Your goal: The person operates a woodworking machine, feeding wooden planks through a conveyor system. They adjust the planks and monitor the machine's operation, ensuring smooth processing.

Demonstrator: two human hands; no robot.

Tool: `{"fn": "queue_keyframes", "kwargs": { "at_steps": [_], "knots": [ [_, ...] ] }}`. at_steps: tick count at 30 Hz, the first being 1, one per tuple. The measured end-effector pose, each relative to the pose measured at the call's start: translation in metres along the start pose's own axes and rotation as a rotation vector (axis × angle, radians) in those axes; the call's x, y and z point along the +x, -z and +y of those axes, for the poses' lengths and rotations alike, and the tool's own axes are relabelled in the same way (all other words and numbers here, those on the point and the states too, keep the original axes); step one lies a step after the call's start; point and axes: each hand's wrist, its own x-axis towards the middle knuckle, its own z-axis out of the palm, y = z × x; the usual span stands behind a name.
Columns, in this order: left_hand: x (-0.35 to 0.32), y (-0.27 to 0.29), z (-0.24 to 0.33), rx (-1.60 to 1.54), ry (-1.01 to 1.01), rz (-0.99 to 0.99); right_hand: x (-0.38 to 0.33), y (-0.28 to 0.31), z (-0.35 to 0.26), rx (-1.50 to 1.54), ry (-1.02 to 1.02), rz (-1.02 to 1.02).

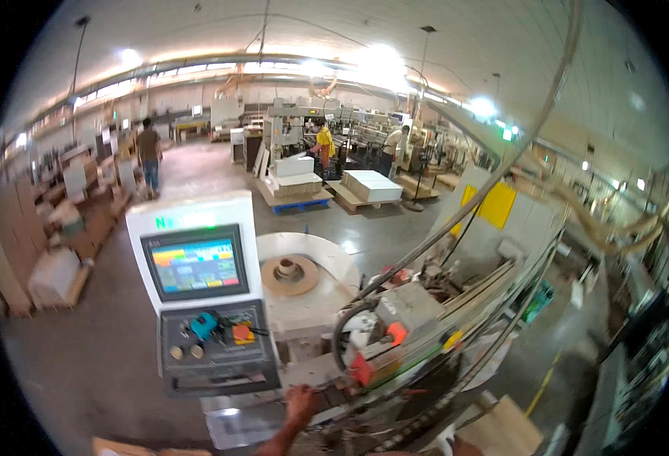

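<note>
My left hand [300, 403] reaches in from the lower edge and rests at the near end of the machine bed, below the control panel [220, 346]. Its fingers look curled; whatever they hold, if anything, is hidden. At the bottom rim only part of my right hand [465, 447] shows, beside a small white thing and a tan board [505, 429]; its fingers are hidden. The panel carries knobs, a red button and a teal object [204, 325] under a lit screen [196, 262]. Behind it lies a brown roll [289, 277] on a round white table.
A machine head with red guards [361, 370] and long rails stands right of my left hand. A thick hose [486, 186] crosses overhead. Farther off are stacked white panels [372, 186] on pallets and several people, one walking [149, 156] at the left.
</note>
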Motion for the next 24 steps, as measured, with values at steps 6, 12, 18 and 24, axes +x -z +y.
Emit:
{"fn": "queue_keyframes", "kwargs": {
  "at_steps": [6,12,18,24],
  "knots": [
    [-0.097,0.049,0.060,-0.099,0.280,-0.186,-0.020,-0.089,0.106,0.199,-0.199,-0.115],
    [-0.129,0.107,0.113,-0.376,0.276,0.089,-0.070,-0.113,0.199,0.226,-0.314,-0.262],
    [-0.101,0.155,0.100,-0.479,0.107,0.143,-0.059,-0.045,0.147,0.118,-0.200,-0.226],
    [-0.051,0.227,0.154,-0.523,-0.282,0.149,0.005,0.057,-0.090,-0.268,0.032,-0.106]
  ]
}}
